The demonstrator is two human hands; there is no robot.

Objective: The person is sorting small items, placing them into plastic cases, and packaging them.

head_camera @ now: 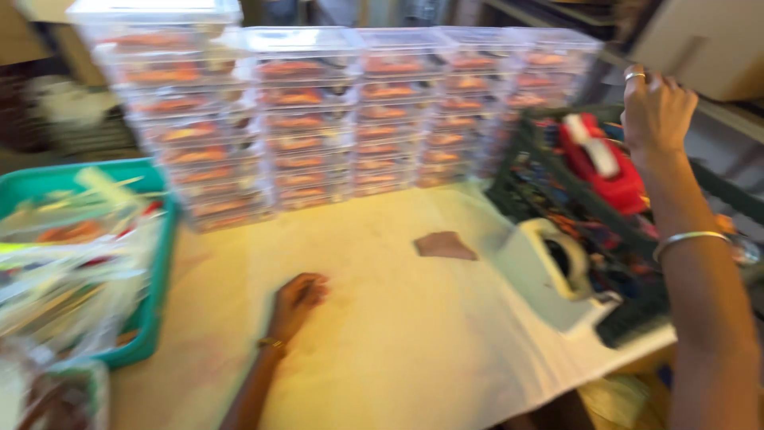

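With the left hand (296, 301) curled loosely on the table (382, 334), the right hand (654, 111), fingers bent and holding nothing, should reach carefully over the dark crate (549, 191) toward the red tool (605, 163) just beside it.

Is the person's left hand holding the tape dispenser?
No, the left hand rests empty on the white-covered table, apart from the tape dispenser, which sits further right beside the dark crate.
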